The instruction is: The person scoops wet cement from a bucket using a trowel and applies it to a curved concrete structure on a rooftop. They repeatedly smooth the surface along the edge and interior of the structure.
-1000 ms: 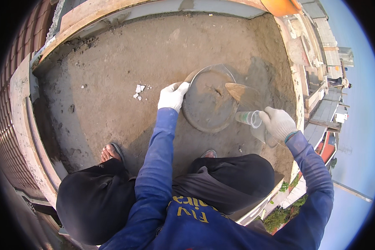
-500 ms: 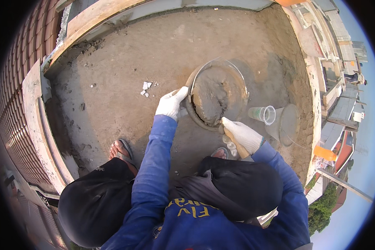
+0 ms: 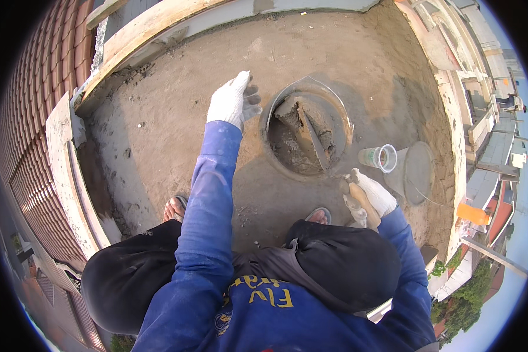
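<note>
My right hand (image 3: 374, 193), in a white knit glove, is closed around the wooden handle of a trowel (image 3: 314, 138). The trowel's blade shows nearly edge-on over the bucket, with grey mortar clinging to it. Wet mortar (image 3: 287, 146) lies inside this round bucket (image 3: 268, 132), whose thin wire handle rests against the far rim. Left of the bucket, my left hand (image 3: 229, 101), gloved too, hovers apart from it with the fingers loosely parted and nothing in them. A clear plastic cup (image 3: 369, 157) leans beside the bucket on the right.
Right of the cup is another bucket (image 3: 418, 170) with a wire handle. Boards (image 3: 152, 29) edge the mortar-covered floor (image 3: 188, 76). Roof tiles (image 3: 47, 100) slope down at the left. An orange object (image 3: 474, 214) lies beyond the right edge, where a distant person (image 3: 510, 103) shows.
My left hand has let go of the bucket's rim and moved up and left. My right hand has drawn back to the lower right, and the trowel's blade now shows with mortar on it.
</note>
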`<state>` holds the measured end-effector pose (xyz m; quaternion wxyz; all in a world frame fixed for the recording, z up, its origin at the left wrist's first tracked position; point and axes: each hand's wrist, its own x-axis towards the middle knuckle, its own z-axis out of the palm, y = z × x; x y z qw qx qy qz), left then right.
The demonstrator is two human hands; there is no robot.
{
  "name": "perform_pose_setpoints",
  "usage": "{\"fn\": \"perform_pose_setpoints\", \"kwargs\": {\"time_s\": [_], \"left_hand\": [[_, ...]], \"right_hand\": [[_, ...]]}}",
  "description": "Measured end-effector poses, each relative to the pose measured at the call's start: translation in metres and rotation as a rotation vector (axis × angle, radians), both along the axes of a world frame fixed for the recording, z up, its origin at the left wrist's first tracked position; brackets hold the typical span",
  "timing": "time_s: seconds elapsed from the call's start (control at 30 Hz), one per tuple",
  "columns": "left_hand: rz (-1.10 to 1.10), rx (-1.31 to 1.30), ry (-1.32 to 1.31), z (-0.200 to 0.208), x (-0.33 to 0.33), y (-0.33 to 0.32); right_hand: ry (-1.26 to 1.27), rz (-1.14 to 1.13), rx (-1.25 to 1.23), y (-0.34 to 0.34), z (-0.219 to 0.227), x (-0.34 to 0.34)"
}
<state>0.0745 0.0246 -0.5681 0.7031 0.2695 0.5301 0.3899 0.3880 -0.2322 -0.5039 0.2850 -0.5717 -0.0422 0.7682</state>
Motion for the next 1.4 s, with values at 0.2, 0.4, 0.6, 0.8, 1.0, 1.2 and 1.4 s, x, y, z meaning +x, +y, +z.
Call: {"fn": "perform_pose_setpoints", "kwargs": {"time_s": [0.2, 0.4, 0.6, 0.8, 1.0, 1.2, 1.4], "left_hand": [[-0.516, 0.358, 0.388, 0.067, 0.016, 0.107], [-1.178, 0.393, 0.962, 0.080, -0.037, 0.098], [-1.140, 0.040, 0.530, -0.009, -0.049, 0.022], [-1.083, -0.066, 0.309, -0.047, -0.038, 0.016], [-1.073, -0.029, 0.098, -0.054, -0.040, 0.016], [-1.083, -0.003, 0.117, -0.051, -0.041, 0.017], [-1.086, 0.044, 0.144, -0.045, -0.035, 0.007]], "right_hand": [[-0.407, 0.176, -0.011, 0.023, 0.035, -0.006], [-1.529, 1.030, 0.420, 0.029, 0.128, -0.009], [-1.792, 1.406, 0.460, 0.091, 0.087, -0.032], [-1.916, 1.476, 0.556, 0.091, -0.007, -0.112], [-1.939, 1.492, 0.309, 0.089, 0.146, -0.157], [-1.360, 1.060, 0.024, 0.115, 0.144, -0.129], [-1.284, 1.028, 0.148, 0.069, 0.025, -0.093]]}}
